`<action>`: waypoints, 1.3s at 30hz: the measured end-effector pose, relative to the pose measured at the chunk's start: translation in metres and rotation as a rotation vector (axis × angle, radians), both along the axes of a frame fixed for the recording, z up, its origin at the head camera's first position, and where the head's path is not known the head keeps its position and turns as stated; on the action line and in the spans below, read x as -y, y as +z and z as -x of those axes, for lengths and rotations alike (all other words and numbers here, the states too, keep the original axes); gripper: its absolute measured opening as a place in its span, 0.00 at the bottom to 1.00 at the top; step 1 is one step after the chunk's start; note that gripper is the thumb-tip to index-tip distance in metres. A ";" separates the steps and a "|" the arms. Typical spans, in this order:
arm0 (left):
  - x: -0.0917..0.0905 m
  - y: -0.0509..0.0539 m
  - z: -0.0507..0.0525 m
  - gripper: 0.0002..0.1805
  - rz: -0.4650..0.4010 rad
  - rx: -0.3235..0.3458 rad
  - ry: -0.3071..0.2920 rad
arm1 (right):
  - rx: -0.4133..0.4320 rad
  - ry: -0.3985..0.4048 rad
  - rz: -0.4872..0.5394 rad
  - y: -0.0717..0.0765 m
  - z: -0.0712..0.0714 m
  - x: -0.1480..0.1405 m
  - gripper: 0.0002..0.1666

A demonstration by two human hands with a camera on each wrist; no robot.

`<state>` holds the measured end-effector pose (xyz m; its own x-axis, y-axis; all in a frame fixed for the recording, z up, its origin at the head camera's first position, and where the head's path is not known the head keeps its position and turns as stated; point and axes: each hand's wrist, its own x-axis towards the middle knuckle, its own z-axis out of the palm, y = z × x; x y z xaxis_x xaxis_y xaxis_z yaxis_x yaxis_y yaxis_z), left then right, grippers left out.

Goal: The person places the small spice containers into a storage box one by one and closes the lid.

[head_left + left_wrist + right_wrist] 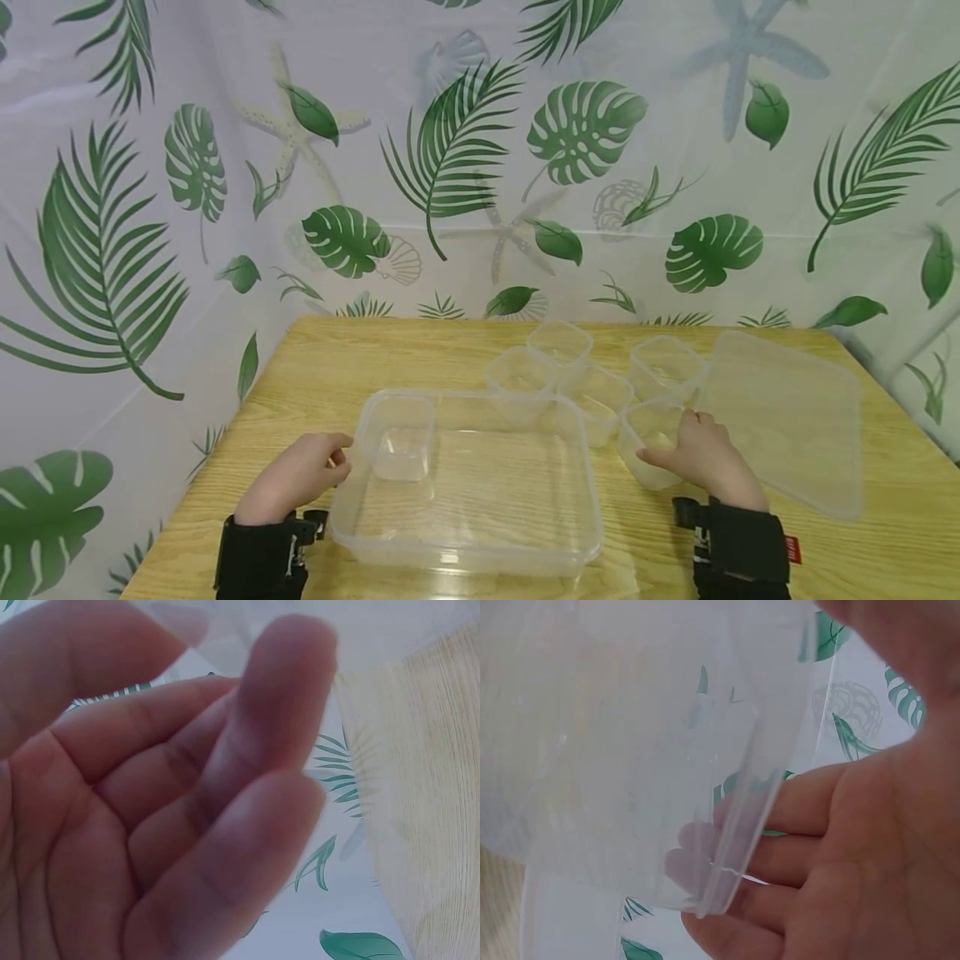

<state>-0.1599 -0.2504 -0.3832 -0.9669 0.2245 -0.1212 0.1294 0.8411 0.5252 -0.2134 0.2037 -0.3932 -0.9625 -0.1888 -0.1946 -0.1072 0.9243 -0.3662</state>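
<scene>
A large clear rectangular container lies on the table. Inside its left back corner sits one small clear container. Beside the large container's left wall is my left hand, fingers loosely bent and holding nothing; the left wrist view shows this hand close up, below a translucent surface. My right hand grips another small clear container by its right side, thumb over the near part of the rim. In the right wrist view, fingertips of the right hand show through the container's wall.
Several more small clear containers stand behind the large one, towards the right. A flat translucent lid lies on the wooden table at the right. Behind the table hangs a leaf-patterned sheet.
</scene>
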 end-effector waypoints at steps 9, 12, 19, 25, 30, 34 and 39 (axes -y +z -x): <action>-0.002 0.001 -0.001 0.17 -0.004 -0.003 0.003 | -0.047 -0.035 0.038 0.012 -0.008 -0.002 0.62; -0.002 0.001 -0.001 0.17 -0.001 0.000 0.003 | -0.105 -0.036 0.051 0.020 -0.013 -0.003 0.62; -0.001 0.000 0.000 0.17 0.005 0.001 0.006 | -0.193 -0.048 0.067 0.035 -0.024 0.001 0.63; -0.002 -0.001 0.000 0.17 0.012 0.002 0.011 | -0.287 -0.054 0.066 0.045 -0.033 0.007 0.63; -0.002 -0.002 0.000 0.17 0.015 0.001 0.015 | -0.361 -0.060 0.086 0.052 -0.040 0.012 0.62; -0.002 -0.001 0.000 0.17 0.010 0.004 0.013 | -0.415 -0.052 0.111 0.059 -0.046 0.016 0.61; -0.001 -0.001 0.000 0.17 0.004 0.006 0.011 | -0.458 -0.020 0.174 0.065 -0.052 0.024 0.61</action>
<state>-0.1595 -0.2490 -0.3841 -0.9687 0.2130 -0.1273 0.1170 0.8444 0.5227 -0.1610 0.1797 -0.3279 -0.9456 -0.1612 0.2826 -0.2760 0.8574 -0.4344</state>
